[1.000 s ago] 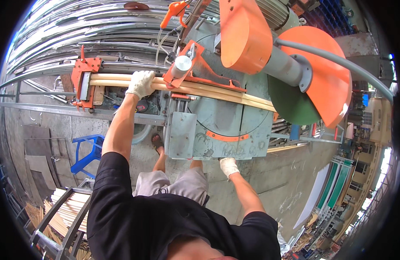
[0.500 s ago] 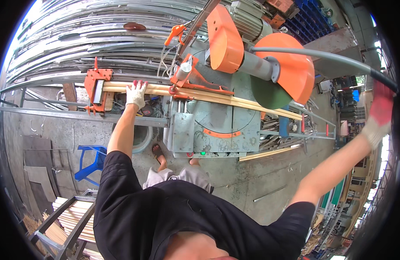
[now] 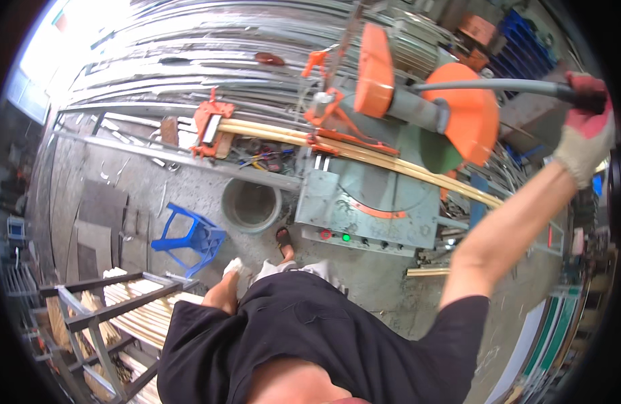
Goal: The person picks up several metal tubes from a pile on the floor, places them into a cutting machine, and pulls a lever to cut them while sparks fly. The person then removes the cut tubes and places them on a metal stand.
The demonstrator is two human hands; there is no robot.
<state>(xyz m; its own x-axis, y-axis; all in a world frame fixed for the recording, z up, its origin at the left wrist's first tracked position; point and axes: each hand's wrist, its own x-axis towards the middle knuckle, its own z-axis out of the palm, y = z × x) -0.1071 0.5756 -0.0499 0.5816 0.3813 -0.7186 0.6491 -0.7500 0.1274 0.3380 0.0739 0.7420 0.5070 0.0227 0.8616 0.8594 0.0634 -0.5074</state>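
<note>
My right hand (image 3: 585,131), in a white glove with red palm coating, is wrapped round the dark grip of the grey lever (image 3: 505,85) of a cut-off saw. The saw has orange guards (image 3: 468,111) and a greenish disc blade (image 3: 437,151), which stands over the grey saw table (image 3: 391,232). Pale wooden strips (image 3: 364,154) lie side by side across the table, passing an orange clamp (image 3: 324,135). Their left ends are at an orange end stop (image 3: 211,126). My gloved left hand (image 3: 235,268) hangs beside my hip, away from the strips; its fingers are too blurred to read.
A blue plastic stool (image 3: 191,236) and a grey tub (image 3: 252,204) stand on the floor left of the saw. At lower left, a metal rack (image 3: 115,303) holds stacked pale strips. Long metal profiles (image 3: 209,40) fill the back. A metal rail (image 3: 169,159) runs left from the table.
My left hand has left the strips near the end stop and dropped to my side. My right hand stays on the lever. The view has shifted, so the saw appears farther right.
</note>
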